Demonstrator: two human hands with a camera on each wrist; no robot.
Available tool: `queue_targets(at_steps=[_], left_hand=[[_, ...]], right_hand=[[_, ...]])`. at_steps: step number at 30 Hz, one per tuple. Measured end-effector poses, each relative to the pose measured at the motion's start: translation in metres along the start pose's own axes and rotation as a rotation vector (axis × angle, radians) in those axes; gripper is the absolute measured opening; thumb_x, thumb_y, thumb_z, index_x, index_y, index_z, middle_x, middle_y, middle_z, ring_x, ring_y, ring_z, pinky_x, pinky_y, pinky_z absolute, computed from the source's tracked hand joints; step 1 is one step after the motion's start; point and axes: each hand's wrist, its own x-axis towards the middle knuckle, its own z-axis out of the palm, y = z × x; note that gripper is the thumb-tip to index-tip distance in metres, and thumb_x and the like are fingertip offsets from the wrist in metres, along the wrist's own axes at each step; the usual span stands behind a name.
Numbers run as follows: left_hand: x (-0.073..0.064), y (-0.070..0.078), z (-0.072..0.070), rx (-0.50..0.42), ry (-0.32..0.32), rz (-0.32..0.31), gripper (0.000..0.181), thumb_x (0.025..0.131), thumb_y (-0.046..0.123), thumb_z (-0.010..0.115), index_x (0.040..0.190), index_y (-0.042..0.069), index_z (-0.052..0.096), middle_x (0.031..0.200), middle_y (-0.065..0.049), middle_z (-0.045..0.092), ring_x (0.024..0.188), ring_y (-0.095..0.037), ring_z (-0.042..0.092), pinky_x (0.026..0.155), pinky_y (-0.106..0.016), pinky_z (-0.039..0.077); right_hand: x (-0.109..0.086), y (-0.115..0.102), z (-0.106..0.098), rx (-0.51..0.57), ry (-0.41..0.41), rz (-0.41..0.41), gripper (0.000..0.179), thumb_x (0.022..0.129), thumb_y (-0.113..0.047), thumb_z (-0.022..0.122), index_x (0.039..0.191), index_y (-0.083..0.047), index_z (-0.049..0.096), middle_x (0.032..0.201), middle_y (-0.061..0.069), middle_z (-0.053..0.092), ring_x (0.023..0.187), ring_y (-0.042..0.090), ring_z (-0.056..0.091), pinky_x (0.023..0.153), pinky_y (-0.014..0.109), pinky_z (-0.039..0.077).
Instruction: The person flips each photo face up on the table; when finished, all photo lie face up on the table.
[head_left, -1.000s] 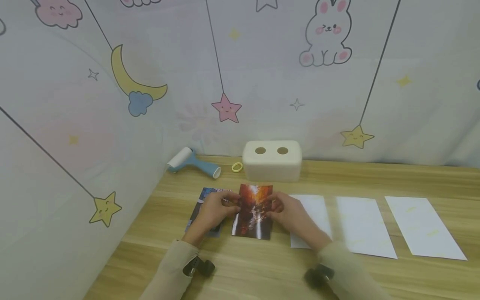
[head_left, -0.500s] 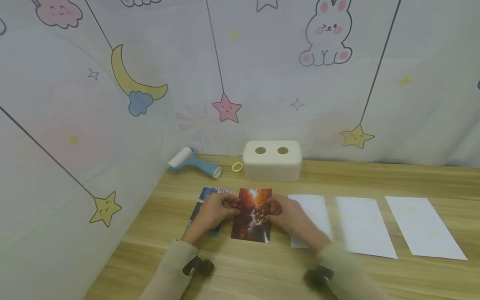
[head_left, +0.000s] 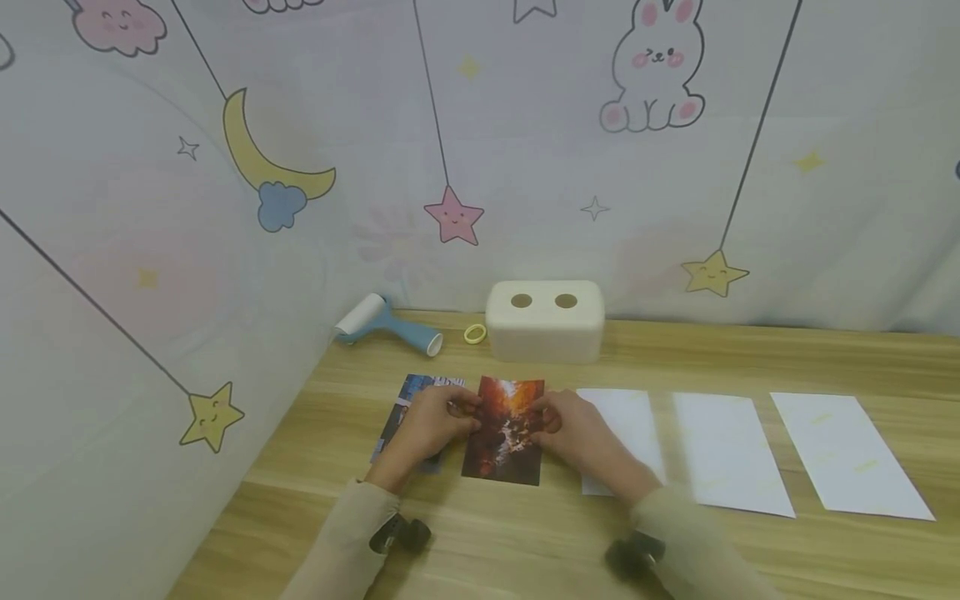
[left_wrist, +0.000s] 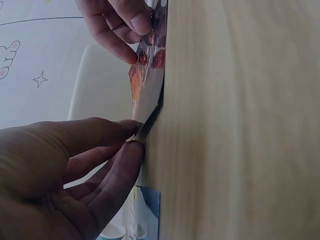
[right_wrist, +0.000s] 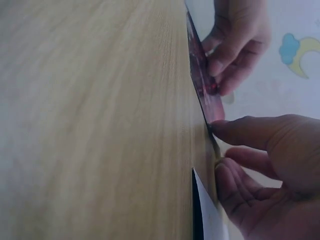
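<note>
A glossy photo print [head_left: 504, 442] with an orange-and-dark picture lies at the middle of the table in the head view. My left hand [head_left: 431, 421] pinches its left edge between thumb and fingers. On the opposite side, my right hand [head_left: 581, 425] pinches the right edge. The left wrist view shows the print [left_wrist: 150, 82] bowed, its near edge raised off the wood by the fingers. A second print [head_left: 412, 387], bluish, lies partly hidden beneath my left hand. Partly covered by my right hand and wrist is a white sheet [head_left: 626, 408].
Two more white sheets [head_left: 731, 450] lie in a row to the right. Along the back stand a cream box with two round holes [head_left: 544, 333], a yellow ring [head_left: 474, 334] and a blue-handled lint roller [head_left: 390, 325]. A patterned curtain [head_left: 525, 150] closes off the back and left.
Both hands have brought the orange print slightly toward me and lower to the table; the glare on it has faded. The hands keep their pinch at both edges.
</note>
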Motion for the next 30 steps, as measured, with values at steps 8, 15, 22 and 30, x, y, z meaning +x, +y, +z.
queue_targets(at_steps=[8, 15, 22, 30], left_hand=[[0.0, 0.001, 0.002, 0.057, 0.024, 0.011, 0.027, 0.08, -0.001, 0.089, 0.106, 0.003, 0.081, 0.099, -0.006, 0.078, 0.079, -0.014, 0.072, 0.069, -0.031, 0.059], [-0.001, 0.003, 0.002, 0.101, 0.042, 0.037, 0.027, 0.079, -0.001, 0.089, 0.105, 0.003, 0.081, 0.099, -0.007, 0.078, 0.079, -0.014, 0.07, 0.07, -0.033, 0.059], [-0.002, 0.007, -0.002, 0.099, 0.044, 0.046, 0.023, 0.082, 0.001, 0.088, 0.104, 0.004, 0.081, 0.097, -0.007, 0.078, 0.078, -0.016, 0.072, 0.067, -0.032, 0.058], [-0.005, 0.025, -0.004, -0.042, 0.061, 0.075, 0.029, 0.088, 0.011, 0.088, 0.115, 0.006, 0.078, 0.113, -0.01, 0.077, 0.093, -0.024, 0.076, 0.074, -0.038, 0.061]], right_hand=[[0.001, 0.001, 0.0, -0.037, 0.002, -0.003, 0.034, 0.08, -0.006, 0.09, 0.111, -0.002, 0.077, 0.084, 0.001, 0.058, 0.078, 0.013, 0.054, 0.071, 0.031, 0.051], [0.0, 0.001, 0.001, -0.046, 0.012, 0.007, 0.034, 0.081, -0.005, 0.089, 0.112, -0.001, 0.076, 0.085, 0.0, 0.058, 0.078, 0.013, 0.054, 0.072, 0.033, 0.052], [0.001, -0.001, -0.001, -0.013, 0.026, 0.027, 0.024, 0.087, -0.01, 0.084, 0.109, -0.005, 0.077, 0.089, 0.001, 0.062, 0.082, 0.015, 0.059, 0.076, 0.036, 0.055], [0.002, 0.005, -0.019, 0.092, 0.077, 0.084, 0.024, 0.096, -0.014, 0.078, 0.116, -0.003, 0.074, 0.106, 0.009, 0.075, 0.095, 0.026, 0.073, 0.085, 0.044, 0.06]])
